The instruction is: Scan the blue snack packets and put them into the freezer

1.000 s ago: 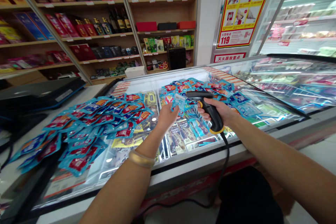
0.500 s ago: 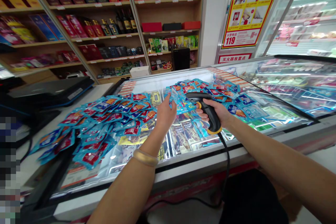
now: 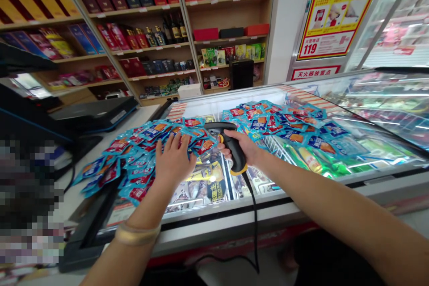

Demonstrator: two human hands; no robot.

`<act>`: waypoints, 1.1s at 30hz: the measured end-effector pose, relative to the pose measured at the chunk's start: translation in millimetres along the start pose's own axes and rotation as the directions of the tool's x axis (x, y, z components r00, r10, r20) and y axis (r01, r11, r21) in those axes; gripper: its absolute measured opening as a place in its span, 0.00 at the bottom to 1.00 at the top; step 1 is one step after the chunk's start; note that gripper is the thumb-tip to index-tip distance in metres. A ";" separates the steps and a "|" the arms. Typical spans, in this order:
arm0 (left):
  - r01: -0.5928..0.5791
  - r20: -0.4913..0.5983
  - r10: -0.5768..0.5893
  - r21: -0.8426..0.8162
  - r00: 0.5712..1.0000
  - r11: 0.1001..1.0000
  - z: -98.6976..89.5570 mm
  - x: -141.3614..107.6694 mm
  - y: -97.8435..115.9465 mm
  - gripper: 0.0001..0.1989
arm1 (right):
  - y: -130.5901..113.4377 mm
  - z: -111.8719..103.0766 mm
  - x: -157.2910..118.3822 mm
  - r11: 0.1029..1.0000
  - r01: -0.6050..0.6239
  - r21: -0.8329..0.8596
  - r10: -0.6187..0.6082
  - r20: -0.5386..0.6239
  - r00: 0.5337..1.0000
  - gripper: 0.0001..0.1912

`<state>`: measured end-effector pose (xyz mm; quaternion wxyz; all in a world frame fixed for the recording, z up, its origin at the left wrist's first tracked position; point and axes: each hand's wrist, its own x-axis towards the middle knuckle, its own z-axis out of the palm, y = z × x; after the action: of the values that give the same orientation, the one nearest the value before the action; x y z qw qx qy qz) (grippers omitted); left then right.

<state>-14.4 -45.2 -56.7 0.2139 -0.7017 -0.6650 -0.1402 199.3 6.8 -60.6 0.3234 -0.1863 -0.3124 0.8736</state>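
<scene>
My left hand (image 3: pixel 174 161) reaches over the left heap of blue snack packets (image 3: pixel 144 145), its fingers spread on or just above the nearest ones. Whether a fingertip touches a packet I cannot tell. In my right hand (image 3: pixel 239 145) is a black and yellow barcode scanner (image 3: pixel 237 154), gripped by the handle with its head turned left toward the heap. A black cable (image 3: pixel 254 205) hangs from the handle's base. To the right lies a second heap of similar packets (image 3: pixel 284 118), in blue wrappers with red or dark blue labels.
Both heaps lie on the glass top of a chest freezer (image 3: pixel 197 187), with frozen goods visible beneath. At left stand a black device (image 3: pixel 97 114) and a dark screen (image 3: pixel 27 120). Shelves of boxes and bottles (image 3: pixel 144 35) line the back, beside a fire-safety poster (image 3: pixel 342 9).
My left hand has moved left from the right heap, where it was at a packet, to the left heap, its fingers now spread. The scanner has swung left too. The view has shifted.
</scene>
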 end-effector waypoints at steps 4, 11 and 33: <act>0.003 -0.048 -0.004 -0.013 0.999 1.000 4.8 -6.7 5.9 0.24 | 6.0 -7.1 -1.2 1.000 -0.024 -0.015 0.024 -0.001 1.000 0.12; -0.024 -0.173 0.007 -0.098 0.985 0.995 -1.8 4.3 10.1 0.23 | -8.1 -10.4 -12.9 0.999 0.036 0.018 -0.035 -0.019 0.999 0.11; 0.033 0.202 0.104 -0.580 0.974 0.814 48.1 88.5 199.9 0.27 | -81.7 -84.6 -88.2 0.942 0.333 -0.028 -0.330 -0.249 0.911 0.09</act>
<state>186.7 50.7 -78.7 -0.0837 -0.7569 -0.5973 -0.2516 344.2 31.3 -57.5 0.5051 -0.2367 -0.2894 0.7779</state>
